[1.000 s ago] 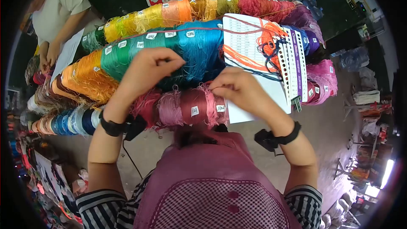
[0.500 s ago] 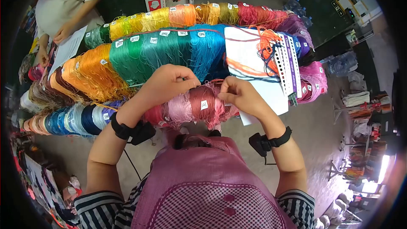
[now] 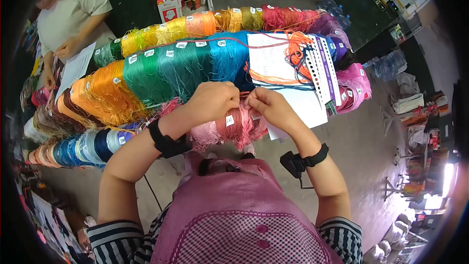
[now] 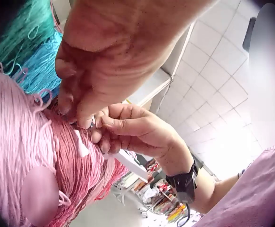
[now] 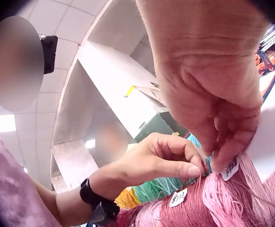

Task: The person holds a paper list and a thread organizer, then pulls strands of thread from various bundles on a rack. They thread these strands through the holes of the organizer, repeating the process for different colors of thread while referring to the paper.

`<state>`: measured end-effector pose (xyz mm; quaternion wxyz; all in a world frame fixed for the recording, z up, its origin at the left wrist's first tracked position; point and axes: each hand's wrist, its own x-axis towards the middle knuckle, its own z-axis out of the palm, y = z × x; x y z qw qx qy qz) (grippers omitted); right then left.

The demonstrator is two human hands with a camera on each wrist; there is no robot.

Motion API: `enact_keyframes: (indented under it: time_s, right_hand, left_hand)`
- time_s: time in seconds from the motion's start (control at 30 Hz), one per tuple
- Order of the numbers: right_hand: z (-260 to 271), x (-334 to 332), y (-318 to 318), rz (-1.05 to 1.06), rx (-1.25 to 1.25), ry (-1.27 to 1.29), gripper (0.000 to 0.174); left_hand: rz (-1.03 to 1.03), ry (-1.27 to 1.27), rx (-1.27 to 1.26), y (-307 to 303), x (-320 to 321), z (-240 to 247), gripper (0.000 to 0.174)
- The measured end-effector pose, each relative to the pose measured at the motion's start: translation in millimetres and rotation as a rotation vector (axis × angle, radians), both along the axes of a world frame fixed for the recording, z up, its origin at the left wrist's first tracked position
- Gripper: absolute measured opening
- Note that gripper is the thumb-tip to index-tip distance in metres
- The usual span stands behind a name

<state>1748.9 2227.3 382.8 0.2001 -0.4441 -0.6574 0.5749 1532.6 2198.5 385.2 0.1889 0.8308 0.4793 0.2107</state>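
Note:
Side by side over the near row of thread hanks, my left hand (image 3: 212,102) and right hand (image 3: 272,110) meet with their fingertips almost together. Between them shows a thin reddish thread (image 3: 244,95), its ends pinched at the fingertips and mostly hidden by them. Right below lies a dusty-rose hank (image 3: 230,129) with a white number tag (image 5: 178,198). A lighter pink hank (image 5: 217,196) hangs beside it, under the right fingertips. In the left wrist view, the left thumb and fingers are bent down close to the rose threads.
Green hanks (image 3: 146,76) and blue hanks (image 3: 227,58) fill the middle row. At right lie a white sheet (image 3: 298,110), a punched thread card (image 3: 325,73) and loose orange thread (image 3: 295,51). Another person (image 3: 73,14) stands at the far left, beside papers.
My left hand has moved down and right towards the right hand, so the fingertips now nearly meet. The right hand stays above the pink hanks. The head view has shifted slightly.

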Motion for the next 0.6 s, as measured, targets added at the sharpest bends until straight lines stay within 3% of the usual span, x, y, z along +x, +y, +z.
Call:
enact_keyframes:
  time_s: [0.1,0.13,0.2,0.33,0.4,0.43,0.47,0.5,0.53,0.6]
  right_hand:
    - [9,-8,-5,0.117,0.314,-0.159,0.016]
    - [10,-10,-9,0.116,0.313,-0.154,0.016]
    - [9,-17,-18,0.102,0.574,-0.397,0.014]
    - [3,-22,-15,0.074,0.578,-0.391,0.011]
    - [2,-18,-15,0.082,0.593,-0.355,0.009]
    - [5,-16,-14,0.08,0.554,-0.296,0.01]
    - [10,-15,-14,0.075,0.516,-0.239,0.01]
    - [17,-13,-15,0.078,0.221,-0.144,0.014]
    - [20,-12,-13,0.079,0.223,-0.143,0.014]
    - [27,-10,-11,0.071,-0.187,0.301,0.016]
  left_hand:
    - [0.054,-0.006,-0.063,1,-6,-2,0.018]
    - [0.054,-0.001,-0.065,1,-5,-1,0.018]
    - [0.042,-0.107,-0.068,0,-6,2,0.017]
    - [0.06,-0.252,-0.09,8,-13,3,0.013]
    - [0.163,-0.522,-0.399,10,-17,11,0.015]
    - [0.14,-0.678,-0.472,12,-18,13,0.019]
    - [0.144,-0.677,-0.47,13,-20,16,0.019]
    - [0.223,-0.815,-0.53,14,-24,19,0.02]
    - [0.301,-0.953,-0.589,15,-25,23,0.02]
    - [0.296,-0.998,-0.587,19,-29,22,0.022]
